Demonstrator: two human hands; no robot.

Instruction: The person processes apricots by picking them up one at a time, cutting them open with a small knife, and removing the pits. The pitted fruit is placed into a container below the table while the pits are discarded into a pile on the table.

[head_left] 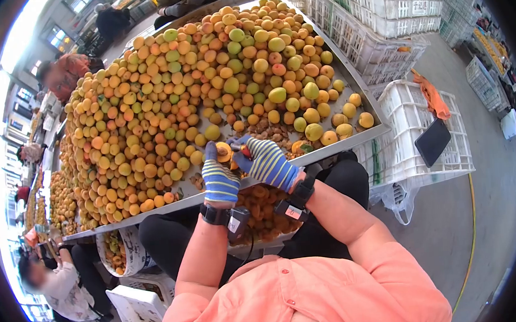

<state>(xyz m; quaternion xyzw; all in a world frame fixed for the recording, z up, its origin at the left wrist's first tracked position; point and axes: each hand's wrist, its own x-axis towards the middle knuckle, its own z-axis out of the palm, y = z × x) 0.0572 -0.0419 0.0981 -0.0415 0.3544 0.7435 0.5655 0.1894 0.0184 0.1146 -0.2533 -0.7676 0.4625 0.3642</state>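
Both hands wear blue gloves with yellow-green stripes and meet at the near edge of a metal-rimmed table (351, 140). My left hand (219, 176) is closed on a cut apricot (224, 152), its orange flesh facing up. Close beside it, my right hand (267, 162) is closed around a small tool (245, 152) with a red part; its tip is hard to make out. Just beyond the hands lies a heap of brown apricot pits (265, 130). A large pile of whole apricots (143, 121) covers much of the table. Below the hands, a container holds halved apricots (264, 211).
White plastic crates (375, 53) are stacked at the right. On a nearer crate (396, 102) rest an orange cloth (431, 94) and a dark flat object (433, 142). A white bucket (130, 248) stands under the table. Other people sit along the left and far sides.
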